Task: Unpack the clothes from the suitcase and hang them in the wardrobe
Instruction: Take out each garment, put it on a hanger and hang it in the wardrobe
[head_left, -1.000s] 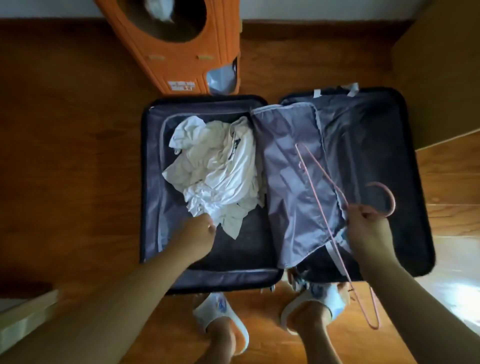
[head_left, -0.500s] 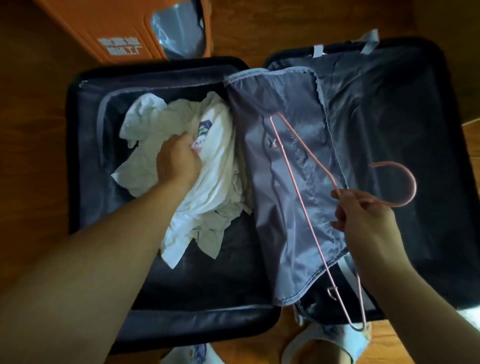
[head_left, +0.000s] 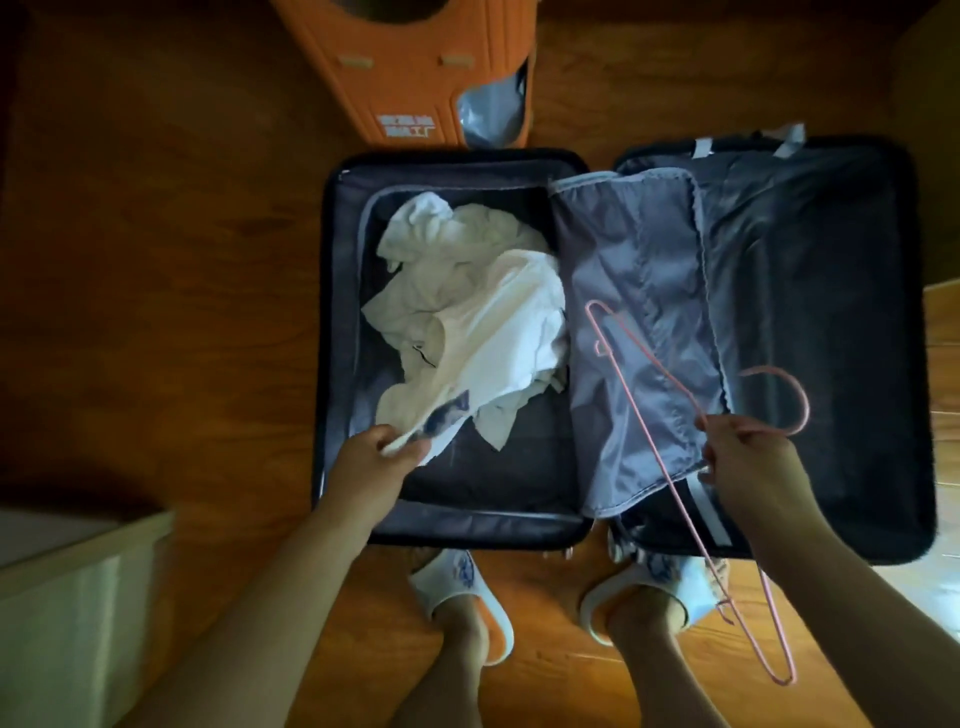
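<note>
A dark suitcase (head_left: 332, 332) lies open on the wooden floor. Its left half holds a crumpled pile of white clothes (head_left: 467, 312). A grey lining flap (head_left: 639, 291) is folded over the middle. My left hand (head_left: 374, 462) grips the near edge of a white garment with a dark print and pulls it out of the pile toward me. My right hand (head_left: 748, 457) pinches a pink wire hanger (head_left: 654, 421) at its neck, above the right half; the hook points right.
An orange plastic object (head_left: 415, 67) stands on the floor just beyond the suitcase. A pale cabinet or box (head_left: 67, 597) sits at the near left. My feet in white slippers (head_left: 462, 592) stand at the suitcase's near edge. Wooden floor lies all around.
My left hand went from the middle of the pile back toward me, now gripping a white garment's edge and stretching it out. The hanger stays in my right hand. The view pulled back.
</note>
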